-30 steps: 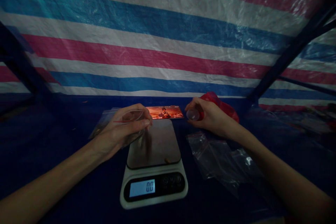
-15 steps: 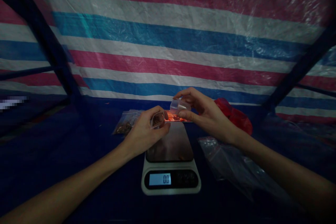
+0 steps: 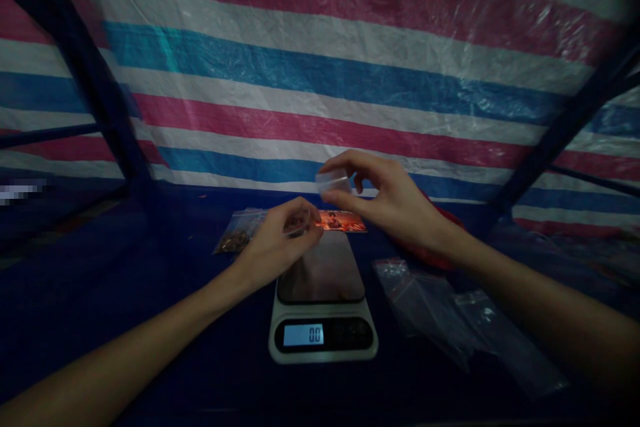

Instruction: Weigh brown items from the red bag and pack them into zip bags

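Observation:
My left hand [image 3: 283, 233] is closed around a small clear plastic bag [image 3: 297, 221], its mouth held open above the scale's far left side. My fingers cover most of the bag, and its contents are unclear. Pinched between the thumb and fingers of my right hand [image 3: 373, 190] is a small clear plastic cup [image 3: 333, 181], tilted and a little blurred. The cup is above and to the right of the bag, apart from it. Below both hands stands a kitchen scale [image 3: 323, 320] with a metal plate, reading 0.0.
Filled zip bags [image 3: 237, 235] of small brown pieces lie left of the scale. Flat clear zip bags [image 3: 435, 307] are spread on the right. An orange-red printed card [image 3: 345, 221] lies behind the scale, and something red [image 3: 427, 253] is partly hidden under my right forearm.
My right hand has lifted the cup slightly up and to the left. My left hand keeps the bag in almost the same place. The scale still reads 0.0.

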`<move>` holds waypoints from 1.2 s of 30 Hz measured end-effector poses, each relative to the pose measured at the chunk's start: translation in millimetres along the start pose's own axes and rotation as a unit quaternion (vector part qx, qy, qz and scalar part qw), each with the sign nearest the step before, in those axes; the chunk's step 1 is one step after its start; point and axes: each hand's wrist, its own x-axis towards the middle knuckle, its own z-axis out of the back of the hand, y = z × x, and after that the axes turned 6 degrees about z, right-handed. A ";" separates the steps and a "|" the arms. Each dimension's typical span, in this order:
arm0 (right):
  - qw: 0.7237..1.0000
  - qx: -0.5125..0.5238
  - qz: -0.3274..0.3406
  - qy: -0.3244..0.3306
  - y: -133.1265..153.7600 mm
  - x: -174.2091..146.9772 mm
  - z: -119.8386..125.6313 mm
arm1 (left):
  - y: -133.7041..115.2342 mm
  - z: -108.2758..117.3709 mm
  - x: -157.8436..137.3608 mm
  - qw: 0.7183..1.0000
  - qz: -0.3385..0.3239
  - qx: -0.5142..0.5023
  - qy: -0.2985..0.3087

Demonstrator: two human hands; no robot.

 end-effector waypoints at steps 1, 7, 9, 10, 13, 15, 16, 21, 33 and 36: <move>0.999 -0.003 -0.026 -0.028 -6.0 -6.4 4.3 | -1.7 1.7 0.0 1.000 0.004 -0.012 -0.005; 0.987 -0.045 -0.152 0.023 -62.1 -73.3 22.6 | -0.2 6.4 0.1 0.996 0.034 -0.073 -0.036; 0.978 -0.052 -0.194 0.047 -78.3 -95.3 24.8 | 4.0 6.7 0.2 0.996 0.036 -0.075 -0.038; 0.974 -0.056 -0.211 0.062 -84.8 -104.0 25.6 | 6.0 7.0 0.1 0.996 0.035 -0.072 -0.036; 0.960 -0.074 -0.236 0.128 -96.0 -117.9 27.9 | 9.8 8.3 -0.3 0.998 0.031 -0.054 -0.033; 0.960 -0.096 -0.223 0.136 -93.9 -117.4 28.5 | 10.0 9.0 -0.5 0.998 0.030 -0.045 -0.037; 0.965 -0.111 -0.210 0.113 -89.0 -115.1 27.8 | 9.6 9.1 -0.5 0.998 0.029 -0.040 -0.039; 0.988 -0.057 -0.140 0.015 -30.3 -102.1 4.0 | 7.3 4.4 -0.8 0.999 0.012 0.033 -0.035; 0.994 0.039 -0.026 0.099 7.9 -109.1 -47.4 | 15.1 -2.5 -11.5 0.995 -0.045 0.091 0.011; 0.995 0.061 -0.009 0.077 7.2 -108.7 -44.7 | 15.4 -3.2 -11.9 0.994 -0.052 0.097 0.019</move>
